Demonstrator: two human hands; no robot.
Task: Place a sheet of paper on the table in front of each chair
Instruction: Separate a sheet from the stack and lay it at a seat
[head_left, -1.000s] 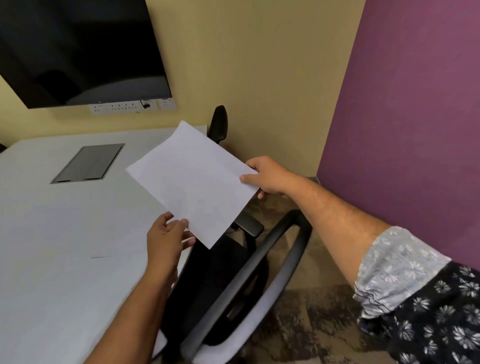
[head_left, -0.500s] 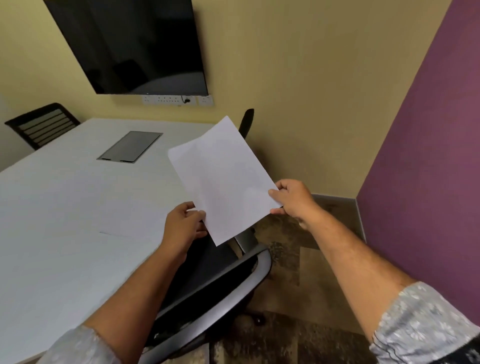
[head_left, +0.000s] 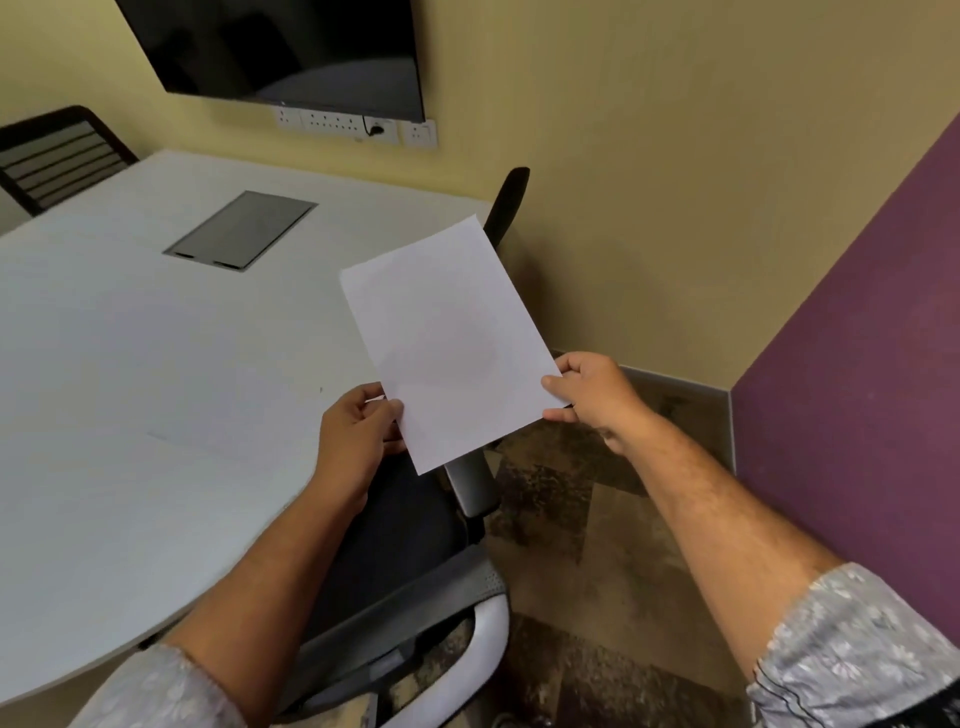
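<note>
The counter (head_left: 130, 364) lies bare apart from a flush grey hatch (head_left: 240, 229) near its far middle. At its right edge a dark chair (head_left: 395, 545) sits tucked in under the held sheet (head_left: 447, 343), armrest (head_left: 470, 480) raised beside the rim; another chair (head_left: 57, 156) stands far left.

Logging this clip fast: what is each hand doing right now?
Left hand: closed, grip on the sheet of paper at its lower left edge.
Right hand: closed, grip on the same sheet's lower right edge.
</note>
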